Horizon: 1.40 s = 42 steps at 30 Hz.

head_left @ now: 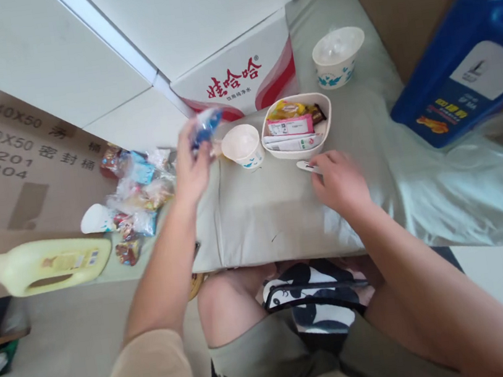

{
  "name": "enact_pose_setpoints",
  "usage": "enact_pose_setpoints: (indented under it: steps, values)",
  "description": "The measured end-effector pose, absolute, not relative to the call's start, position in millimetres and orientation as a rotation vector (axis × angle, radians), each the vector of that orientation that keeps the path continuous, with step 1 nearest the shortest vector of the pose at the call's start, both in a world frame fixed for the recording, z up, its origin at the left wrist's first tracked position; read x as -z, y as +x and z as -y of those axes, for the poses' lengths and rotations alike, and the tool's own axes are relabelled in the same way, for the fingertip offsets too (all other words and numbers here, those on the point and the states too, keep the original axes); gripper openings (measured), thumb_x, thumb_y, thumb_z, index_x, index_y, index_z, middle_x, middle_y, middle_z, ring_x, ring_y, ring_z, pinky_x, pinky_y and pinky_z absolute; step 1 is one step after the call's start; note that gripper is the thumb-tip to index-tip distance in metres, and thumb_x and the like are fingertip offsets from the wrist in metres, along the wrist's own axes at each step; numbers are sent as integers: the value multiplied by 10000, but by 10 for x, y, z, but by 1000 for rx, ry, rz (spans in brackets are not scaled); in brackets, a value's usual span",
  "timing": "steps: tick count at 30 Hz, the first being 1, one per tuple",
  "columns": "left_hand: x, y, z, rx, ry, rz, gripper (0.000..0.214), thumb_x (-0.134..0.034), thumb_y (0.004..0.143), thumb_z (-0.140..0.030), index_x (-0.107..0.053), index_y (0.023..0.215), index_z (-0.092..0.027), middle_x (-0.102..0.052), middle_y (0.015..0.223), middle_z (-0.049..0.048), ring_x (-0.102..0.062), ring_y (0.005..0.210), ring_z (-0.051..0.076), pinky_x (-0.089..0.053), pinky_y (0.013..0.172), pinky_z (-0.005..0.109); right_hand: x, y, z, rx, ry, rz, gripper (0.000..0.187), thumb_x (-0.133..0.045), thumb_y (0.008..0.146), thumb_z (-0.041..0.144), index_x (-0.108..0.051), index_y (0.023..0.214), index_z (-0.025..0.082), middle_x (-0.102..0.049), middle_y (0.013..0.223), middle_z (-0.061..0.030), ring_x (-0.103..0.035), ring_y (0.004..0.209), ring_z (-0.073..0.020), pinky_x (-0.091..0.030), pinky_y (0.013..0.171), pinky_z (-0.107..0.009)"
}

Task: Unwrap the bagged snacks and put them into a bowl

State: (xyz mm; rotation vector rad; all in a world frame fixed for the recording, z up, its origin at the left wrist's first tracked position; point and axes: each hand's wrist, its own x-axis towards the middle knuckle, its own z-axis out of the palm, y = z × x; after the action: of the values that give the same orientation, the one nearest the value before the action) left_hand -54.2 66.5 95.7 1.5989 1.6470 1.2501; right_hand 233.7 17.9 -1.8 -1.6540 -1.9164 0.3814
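Observation:
My left hand (195,159) is closed around a small blue-and-clear packet (206,126), smeared by motion, just left of a white paper cup (242,143) with blue leaf prints. In front of a white bowl (301,153), my right hand (340,181) pinches a small, flat white piece (308,167) with a dark mark; its kind does not show. The bowl holds a yellow packet (288,110), a pink-and-white packet (290,126), a dark brown wrapper (317,114) and white sachets (294,144).
A pile of wrapped snacks (142,188) and a tipped paper cup (97,219) lie at left, near a yellowish bottle (58,263) on its side. Another paper cup (338,57) with clear plastic stands back right. A white-and-red carton (236,81) and a large blue jug (461,53) border the cloth-covered surface (266,224).

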Motion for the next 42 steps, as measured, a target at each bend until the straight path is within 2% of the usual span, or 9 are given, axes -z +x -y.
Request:
enact_pose_setpoints:
  steps: [2,5,10,14,18,24,30,37,42]
  values:
    - [-746,-355,-231,-1211,1542,-1564,393,-722,840,-449,-642,1206,-331,-537,1471,65,-619,1238,322,-585,831,397,69,2417,-109,-347,-1735,1964,342,-509,877,193,-702,1160,196,-698,1124,-176,-588,998,-335,-446,839,-457]
    - [-331,-126,217,-1072,1642,-1496,158,-705,790,-329,-746,925,-258,-602,1389,94,-544,1357,343,-490,1066,497,104,2513,-18,-348,-1804,2043,356,-502,883,185,-720,1164,208,-720,1068,-183,-608,970,-335,-462,815,-460]
    - [144,25,389,-1016,1561,-1506,211,-669,830,-401,-644,747,-209,-610,1351,140,-542,1342,328,-408,1148,499,45,2582,69,-617,-1823,2069,325,-522,878,205,-763,1095,218,-751,1006,-167,-652,855,-307,-465,693,-415]
    - [237,30,262,-1145,1452,-1538,422,-841,690,-363,-570,991,-244,-566,1389,106,-552,1324,293,-459,1082,415,-44,2563,64,-1022,-1534,1767,348,-573,856,257,-732,1162,211,-761,1019,-108,-657,797,-232,-511,719,-383]
    - [284,96,94,-1228,1229,-1473,768,-916,597,-367,-464,1212,-294,-562,1322,81,-651,1094,232,-534,888,326,-121,2491,6,-1396,-1235,1328,360,-633,834,340,-681,1162,200,-742,1024,-77,-665,824,-199,-547,742,-367]
    - [338,194,27,-1095,1297,-1292,704,-906,642,-385,-507,1211,-276,-626,1211,76,-675,1020,219,-550,912,356,-123,2366,-68,-1520,-1018,961,322,-797,685,301,-525,850,246,-610,798,39,-622,735,-148,-547,734,-331]
    - [420,246,105,-1049,1420,-1216,747,-875,708,-499,-513,1317,-261,-658,1248,113,-698,1023,241,-577,875,370,-23,2268,-107,-1635,-1079,871,376,-847,645,300,-522,823,238,-591,704,57,-620,685,-142,-523,672,-295]
    - [448,62,68,-1199,1567,-1257,707,-815,757,-588,-520,1311,-264,-625,1260,110,-675,1071,247,-568,910,379,58,2629,-276,-1212,-1134,461,291,-683,699,304,-421,821,268,-496,687,78,-621,642,-138,-526,654,-296]
    - [442,46,92,-1135,1846,-1753,536,-784,812,-406,-593,1275,-213,-595,1285,145,-612,1218,296,-515,1053,472,95,2837,-144,-885,-1532,1314,81,-593,796,243,-550,863,263,-499,669,37,-453,529,-149,-347,527,-305]
